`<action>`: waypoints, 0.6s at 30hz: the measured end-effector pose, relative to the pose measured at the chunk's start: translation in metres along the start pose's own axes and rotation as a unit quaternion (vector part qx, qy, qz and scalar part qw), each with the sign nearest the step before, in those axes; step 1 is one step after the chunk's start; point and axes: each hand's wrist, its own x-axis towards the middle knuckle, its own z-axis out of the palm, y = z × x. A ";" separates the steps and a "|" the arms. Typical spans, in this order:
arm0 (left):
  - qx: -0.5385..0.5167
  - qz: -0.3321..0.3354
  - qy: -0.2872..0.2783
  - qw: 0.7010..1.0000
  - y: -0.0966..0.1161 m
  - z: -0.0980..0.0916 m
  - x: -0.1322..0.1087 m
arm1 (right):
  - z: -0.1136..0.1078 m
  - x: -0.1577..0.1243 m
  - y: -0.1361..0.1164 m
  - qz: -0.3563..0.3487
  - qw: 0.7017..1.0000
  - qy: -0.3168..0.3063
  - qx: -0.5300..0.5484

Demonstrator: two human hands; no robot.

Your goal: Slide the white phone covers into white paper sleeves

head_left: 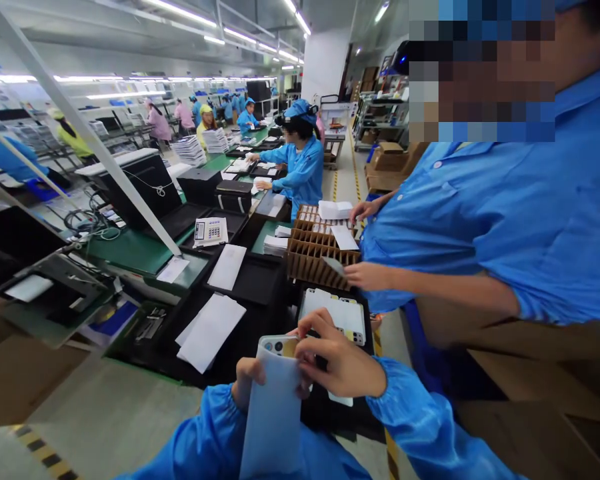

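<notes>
A long white sleeve [273, 420] hangs upright in front of me, and the top of a phone [279, 347] with round camera lenses shows at its mouth. My left hand [249, 381] is closed on the sleeve's left edge, thumb on the front. At the upper right edge, the bent fingers of my right hand [336, 355] pinch the sleeve's mouth beside the phone; their tips are partly hidden and slightly blurred. Just beyond my right hand, several phones [330, 308] lie side by side. More white sleeves [211, 333] lie in the black tray [253, 279] to the left.
At right, a co-worker in blue [445, 220] handles white pieces over a brown divided box [300, 267]. A calculator [211, 231] and a slanted white post [95, 140] stand to the left. Farther along the green bench, another worker [300, 167] sits. Cardboard boxes [525, 427] are at lower right.
</notes>
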 end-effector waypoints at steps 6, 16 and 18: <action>0.057 0.065 0.035 0.996 -0.005 -0.011 -0.003 | 0.008 -0.008 0.006 -0.007 1.000 0.013 0.021; 0.077 0.097 0.027 0.992 -0.005 -0.010 -0.003 | 0.019 -0.022 0.008 0.002 0.990 0.099 0.097; 0.087 0.098 0.035 0.991 -0.004 -0.007 -0.001 | 0.021 -0.025 0.012 0.038 0.987 0.112 0.107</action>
